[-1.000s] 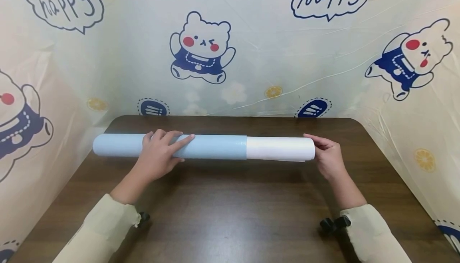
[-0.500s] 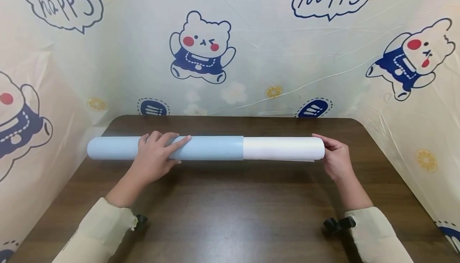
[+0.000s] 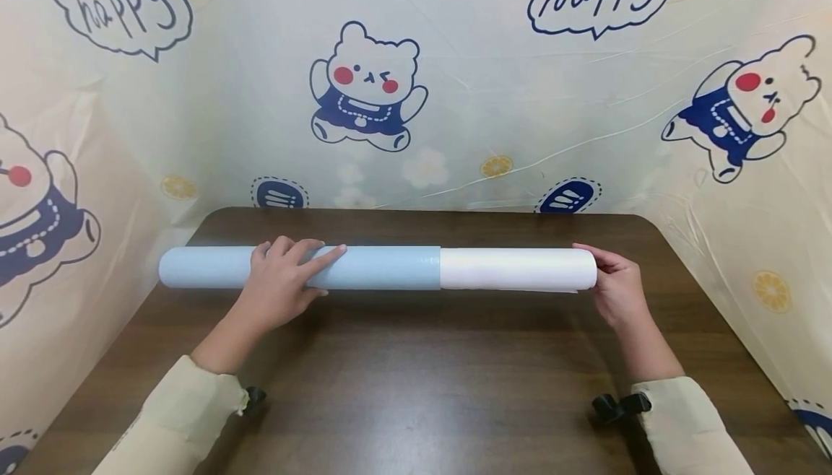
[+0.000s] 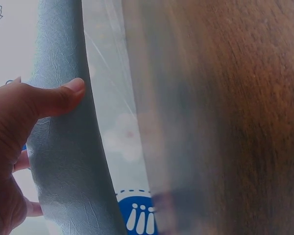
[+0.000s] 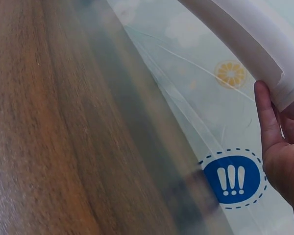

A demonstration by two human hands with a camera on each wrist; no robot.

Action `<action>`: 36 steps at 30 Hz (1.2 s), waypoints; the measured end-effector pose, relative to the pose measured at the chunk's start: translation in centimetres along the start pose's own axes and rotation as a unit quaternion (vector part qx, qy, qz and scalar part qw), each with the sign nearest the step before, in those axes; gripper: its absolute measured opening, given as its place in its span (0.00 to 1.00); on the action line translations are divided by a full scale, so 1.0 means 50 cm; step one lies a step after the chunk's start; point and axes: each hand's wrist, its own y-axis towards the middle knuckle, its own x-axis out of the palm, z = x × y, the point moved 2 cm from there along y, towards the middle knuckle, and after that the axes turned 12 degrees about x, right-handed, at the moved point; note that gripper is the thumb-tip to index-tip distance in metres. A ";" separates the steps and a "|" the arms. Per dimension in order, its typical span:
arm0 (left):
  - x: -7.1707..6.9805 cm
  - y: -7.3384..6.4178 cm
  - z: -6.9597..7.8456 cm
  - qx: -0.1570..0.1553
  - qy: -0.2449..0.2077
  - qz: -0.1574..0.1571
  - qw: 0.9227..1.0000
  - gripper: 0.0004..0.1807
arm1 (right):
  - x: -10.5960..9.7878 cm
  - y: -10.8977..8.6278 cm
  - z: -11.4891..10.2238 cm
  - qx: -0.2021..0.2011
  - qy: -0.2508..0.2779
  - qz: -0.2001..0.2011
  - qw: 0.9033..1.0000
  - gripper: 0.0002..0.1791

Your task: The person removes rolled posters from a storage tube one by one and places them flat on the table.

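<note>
- Light blue roll (image 3: 390, 268): long, cylindrical, finely wrinkled in texture, held level, crosswise over the surface (image 3: 416, 388).
- White roll (image 3: 513, 268): smooth, in line with it, projecting from its right end, a sheet edge showing along the underside.

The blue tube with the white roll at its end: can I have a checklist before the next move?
1. Left hand grips the blue tube: ok.
2. Right hand holds the white roll at its outer end: ok.
3. Tube and roll in line: ok.
4. Roll wound flush: not ok, its edge juts out underneath.
5. Roll reaches well inside the tube: cannot tell, that part is hidden.
</note>
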 end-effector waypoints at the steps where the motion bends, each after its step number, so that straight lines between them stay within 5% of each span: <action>1: 0.000 0.001 0.000 0.001 0.001 0.000 1.000 0.52 | -0.001 0.000 -0.001 0.000 0.001 -0.001 1.000 0.17; 16: -0.006 0.003 -0.011 0.006 0.009 -0.002 1.000 0.52 | -0.029 -0.007 -0.018 -0.009 0.008 0.003 1.000 0.15; 24: -0.009 -0.005 -0.017 0.008 0.008 -0.001 1.000 0.52 | -0.054 -0.011 -0.026 0.029 -0.021 0.008 0.999 0.15; 36: 0.000 -0.015 -0.023 0.008 0.001 0.000 1.000 0.53 | -0.096 -0.018 -0.031 0.019 0.031 -0.092 0.995 0.21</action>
